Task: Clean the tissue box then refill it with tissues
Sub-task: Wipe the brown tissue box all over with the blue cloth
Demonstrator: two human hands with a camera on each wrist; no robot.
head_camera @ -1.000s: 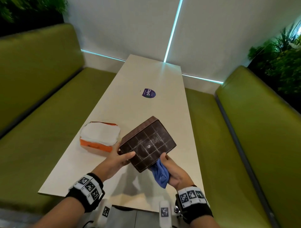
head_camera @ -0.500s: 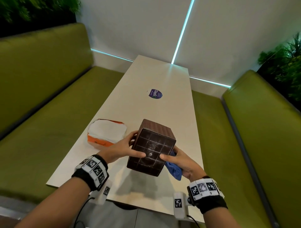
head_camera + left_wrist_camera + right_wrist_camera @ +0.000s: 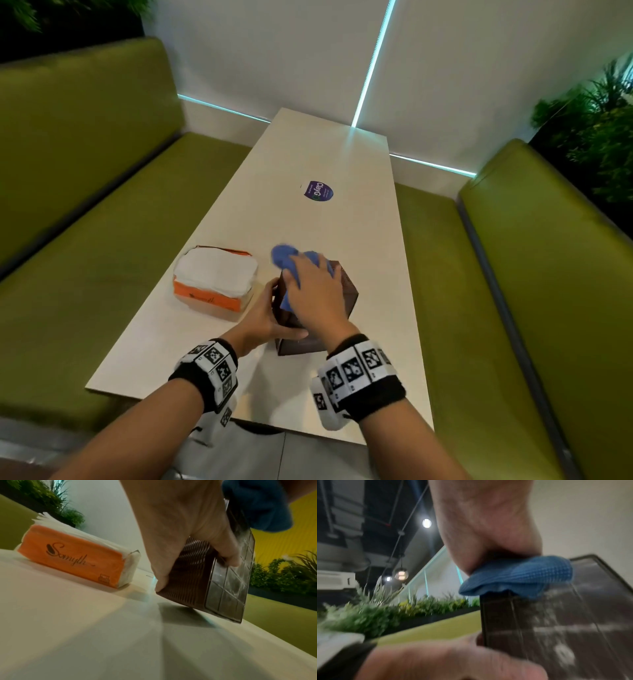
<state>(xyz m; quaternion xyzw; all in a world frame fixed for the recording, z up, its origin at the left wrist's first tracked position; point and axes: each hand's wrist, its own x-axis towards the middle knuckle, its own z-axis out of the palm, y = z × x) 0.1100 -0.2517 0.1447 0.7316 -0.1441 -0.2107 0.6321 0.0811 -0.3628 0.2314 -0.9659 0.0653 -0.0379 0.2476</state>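
Note:
The dark brown tissue box (image 3: 346,291) (image 3: 197,577) (image 3: 565,622) stands tilted on one edge on the white table (image 3: 239,222). My left hand (image 3: 270,315) (image 3: 197,547) grips its left side, thumb on the gridded face. My right hand (image 3: 315,291) (image 3: 488,534) lies over the top of the box and presses a blue cloth (image 3: 287,260) (image 3: 257,504) (image 3: 518,577) onto it. An opened orange pack of white tissues (image 3: 215,277) (image 3: 68,555) lies on the table just left of the box.
Green padded benches (image 3: 85,205) run along both sides of the table, with a white wall at the far end. A round purple sticker (image 3: 319,190) sits on the tabletop further back. Plants (image 3: 596,130) stand behind the right bench.
The box came down from mid-air and now rests on the table on one edge. My right hand moved with the cloth from below the box up onto its top.

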